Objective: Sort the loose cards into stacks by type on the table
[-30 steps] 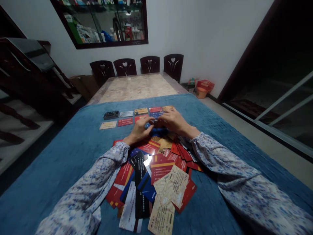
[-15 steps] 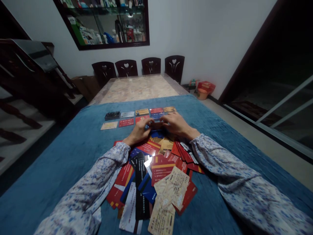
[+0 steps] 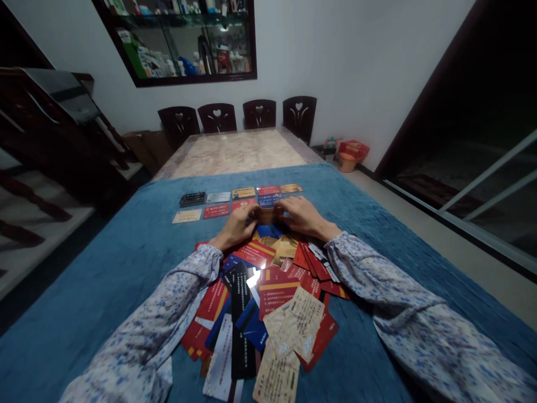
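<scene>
Between my two hands is a brownish card (image 3: 267, 216), its face blurred; whether it is one card or a small stack I cannot tell. My left hand (image 3: 238, 225) pinches its left end, and my right hand (image 3: 302, 215) grips the right end. Below them spreads a loose heap of overlapping cards, with a red card (image 3: 277, 291), a black card (image 3: 241, 319), a blue card (image 3: 254, 323) and a beige card (image 3: 308, 319) on show. Just beyond my hands lie cards in two rows, among them a black stack (image 3: 193, 199), a silver card (image 3: 218, 197) and a blue card (image 3: 269, 200).
A blue cloth (image 3: 146, 291) covers the near part of the table, and the patterned tabletop (image 3: 247, 150) shows beyond it. Several dark chairs (image 3: 217, 116) stand at the far end. On the floor at the right is an orange bucket (image 3: 347, 162).
The held card has tipped so that more of its face shows. My right hand has shifted slightly left and down, uncovering more of the gold card in the back row.
</scene>
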Motion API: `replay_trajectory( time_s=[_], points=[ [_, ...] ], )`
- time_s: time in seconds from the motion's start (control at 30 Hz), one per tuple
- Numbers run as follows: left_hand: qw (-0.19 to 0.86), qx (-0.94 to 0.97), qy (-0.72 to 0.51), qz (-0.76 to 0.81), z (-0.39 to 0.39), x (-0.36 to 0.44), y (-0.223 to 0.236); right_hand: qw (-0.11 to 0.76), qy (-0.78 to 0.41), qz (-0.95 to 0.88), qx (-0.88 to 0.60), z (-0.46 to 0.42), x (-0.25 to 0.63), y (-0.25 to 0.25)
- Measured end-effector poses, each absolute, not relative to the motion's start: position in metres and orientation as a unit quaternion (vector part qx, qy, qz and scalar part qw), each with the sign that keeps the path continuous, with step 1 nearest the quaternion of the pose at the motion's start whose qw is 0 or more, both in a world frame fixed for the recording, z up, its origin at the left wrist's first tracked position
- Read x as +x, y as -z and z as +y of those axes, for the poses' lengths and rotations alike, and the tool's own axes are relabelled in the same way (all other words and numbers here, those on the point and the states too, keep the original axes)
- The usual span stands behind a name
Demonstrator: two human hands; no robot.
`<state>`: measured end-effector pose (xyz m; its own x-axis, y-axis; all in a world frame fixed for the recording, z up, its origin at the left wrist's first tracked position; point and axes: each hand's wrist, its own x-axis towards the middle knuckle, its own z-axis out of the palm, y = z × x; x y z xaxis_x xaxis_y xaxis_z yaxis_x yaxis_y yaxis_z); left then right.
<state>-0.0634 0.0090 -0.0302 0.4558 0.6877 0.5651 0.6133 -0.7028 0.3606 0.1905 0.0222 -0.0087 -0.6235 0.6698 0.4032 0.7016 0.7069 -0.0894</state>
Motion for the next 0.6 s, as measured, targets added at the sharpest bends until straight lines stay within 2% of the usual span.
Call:
replay_trajectory(
  time_s=[0.33,0.6],
  points=[
    [0.043,0.861,-0.322,0.392,0.0116,-0.0619,0.0335,0.174,0.019,-0.903,-0.392,0.018,0.1891,0.0102],
    [0.047,0.862,-0.325,0.386,0.0143,-0.0636,0.0369,0.186,0.002,-0.913,-0.362,0.0235,0.1932,0.0132]
  ],
)
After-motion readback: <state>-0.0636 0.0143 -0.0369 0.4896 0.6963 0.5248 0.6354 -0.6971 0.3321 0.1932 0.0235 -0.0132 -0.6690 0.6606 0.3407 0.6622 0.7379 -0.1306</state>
